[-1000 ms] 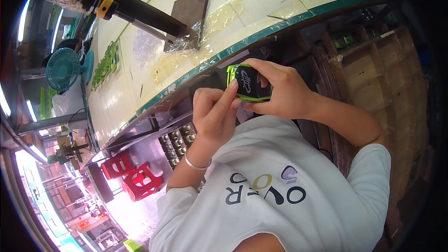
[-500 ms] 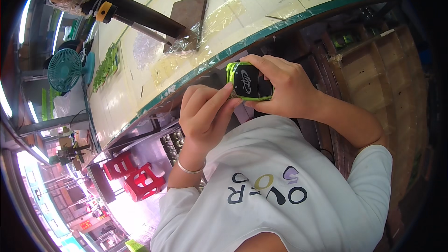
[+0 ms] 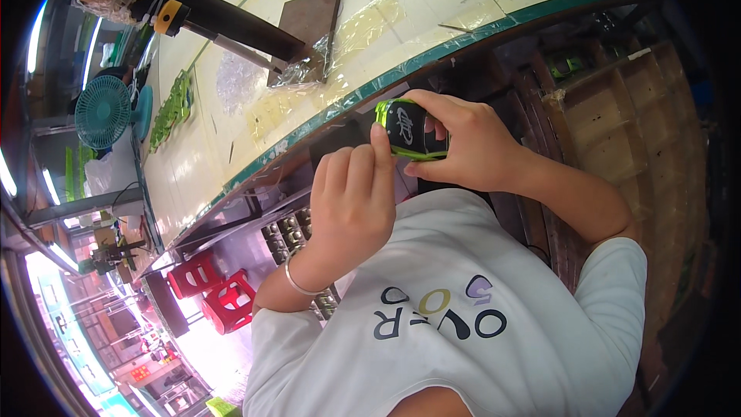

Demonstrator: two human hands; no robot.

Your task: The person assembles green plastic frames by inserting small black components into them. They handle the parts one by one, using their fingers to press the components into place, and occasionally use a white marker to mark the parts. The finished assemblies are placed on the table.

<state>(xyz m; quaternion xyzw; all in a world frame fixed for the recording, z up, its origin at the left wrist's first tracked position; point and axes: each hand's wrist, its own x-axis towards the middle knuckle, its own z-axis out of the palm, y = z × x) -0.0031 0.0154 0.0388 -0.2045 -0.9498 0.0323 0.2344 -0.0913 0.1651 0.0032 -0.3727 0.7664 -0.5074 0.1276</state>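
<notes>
The small black, rounded plastic object with a lime-green rim was held up in front of the person's chest, just below the near edge of the counter and not resting on it, presumably so both hands could work on it close to the eyes. The right hand wrapped around it from the right, fingers curled over the top and thumb underneath, closed firmly on it so that its face stayed turned upward. The left hand came up from below with its fingers mostly folded; only one fingertip pressed against the left end of the object, which looked like a steadying or pressing touch rather than a grip, so that hand had hold of nothing. A thin silver bangle sat on the left wrist, above the white printed T-shirt. Further out, the pale yellow counter with its green edge carried a dark brown rectangular plate with crumpled clear plastic film at its foot, and a black cylindrical tool with a yellow collar lay angled toward it, well apart from the hands. A teal desk fan stood at the far left, and red plastic stools sat on the floor below.
</notes>
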